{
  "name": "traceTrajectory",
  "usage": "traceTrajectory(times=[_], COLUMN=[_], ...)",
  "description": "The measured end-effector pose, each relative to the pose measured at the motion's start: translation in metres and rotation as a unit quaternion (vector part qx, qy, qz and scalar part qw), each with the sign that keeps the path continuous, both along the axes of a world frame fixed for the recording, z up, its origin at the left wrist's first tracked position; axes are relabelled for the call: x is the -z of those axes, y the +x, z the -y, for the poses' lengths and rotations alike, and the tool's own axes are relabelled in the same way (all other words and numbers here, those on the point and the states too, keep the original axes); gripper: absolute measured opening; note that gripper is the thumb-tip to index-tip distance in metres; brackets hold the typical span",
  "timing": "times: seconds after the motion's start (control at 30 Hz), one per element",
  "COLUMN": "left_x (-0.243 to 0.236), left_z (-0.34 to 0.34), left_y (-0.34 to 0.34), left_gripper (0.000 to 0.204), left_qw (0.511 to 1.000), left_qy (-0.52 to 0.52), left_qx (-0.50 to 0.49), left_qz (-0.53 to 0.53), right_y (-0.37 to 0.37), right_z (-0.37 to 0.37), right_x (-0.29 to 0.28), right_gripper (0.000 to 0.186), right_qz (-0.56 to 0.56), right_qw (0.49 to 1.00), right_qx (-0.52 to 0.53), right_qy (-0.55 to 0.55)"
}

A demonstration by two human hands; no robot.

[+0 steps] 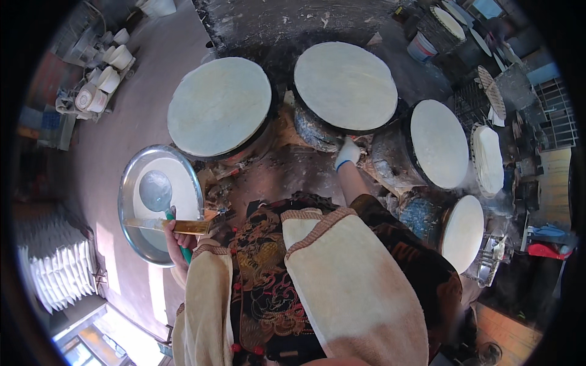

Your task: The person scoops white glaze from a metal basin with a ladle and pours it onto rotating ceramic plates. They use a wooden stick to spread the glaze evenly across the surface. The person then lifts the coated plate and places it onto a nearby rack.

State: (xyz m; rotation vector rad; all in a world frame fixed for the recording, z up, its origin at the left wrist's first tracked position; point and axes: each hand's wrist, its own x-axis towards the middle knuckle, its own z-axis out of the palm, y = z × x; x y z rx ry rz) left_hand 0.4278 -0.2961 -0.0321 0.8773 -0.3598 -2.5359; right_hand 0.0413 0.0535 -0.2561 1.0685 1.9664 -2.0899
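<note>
My left hand (177,239) is closed round the green handle of a ladle (156,190). The ladle's round bowl sits in pale batter inside a wide metal basin (130,229). A flat yellowish strip (194,227) passes by the same fingers and lies across the basin; whether they grip it too is unclear. My right hand (348,152), in a white glove with a blue cuff, reaches in low beside the stove drum (314,131) under the far middle griddle. Its fingers are not clearly seen. Pale batter sheets cover that griddle (345,85) and the far left griddle (220,107).
More round griddles with pale sheets (439,143) (463,235) curve round on the right, on drum stoves. A folded pale sheet (488,160) rests beyond them. White buckets (91,97) stand far left. White stacked sheets (61,274) are at lower left.
</note>
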Motion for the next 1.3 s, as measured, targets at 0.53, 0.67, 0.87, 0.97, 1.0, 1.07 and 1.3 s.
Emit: traceTrajectory(times=[0.53, 0.67, 0.87, 0.97, 1.0, 1.07, 1.3], left_x=[-0.035, -0.041, -0.043, -0.045, -0.045, -0.040, 0.000], left_z=[-0.030, -0.050, -0.056, -0.056, -0.054, -0.052, -0.050], left_y=[-0.059, -0.063, -0.053, -0.058, -0.065, -0.080, -0.121], left_gripper=[0.019, 0.032, 0.043, 0.041, 0.039, 0.036, 0.025], left_qw=[1.000, 0.995, 0.976, 0.955, 0.963, 0.966, 0.909], left_qy=[-0.015, -0.072, -0.091, -0.118, -0.124, -0.116, -0.087], left_qx=[0.010, 0.001, 0.106, 0.083, 0.112, 0.197, 0.405], left_qz=[-0.009, 0.076, 0.168, 0.260, 0.211, 0.124, 0.038], right_y=[-0.092, -0.123, -0.096, -0.002, 0.044, 0.151, 0.524], right_z=[-0.108, -0.126, -0.157, -0.190, -0.198, -0.218, -0.262], right_x=[-0.029, -0.044, -0.006, 0.043, 0.058, 0.076, 0.030], right_gripper=[0.016, 0.037, 0.027, 0.032, 0.032, 0.034, 0.020], right_qz=[0.053, 0.040, -0.044, -0.022, 0.037, 0.119, 0.223], right_qw=[0.930, 0.971, 0.927, 0.996, 0.954, 0.899, 0.911], right_qx=[0.187, 0.097, 0.200, -0.081, -0.212, -0.299, 0.346], right_qy=[-0.311, -0.213, -0.315, 0.037, 0.208, 0.296, -0.025])
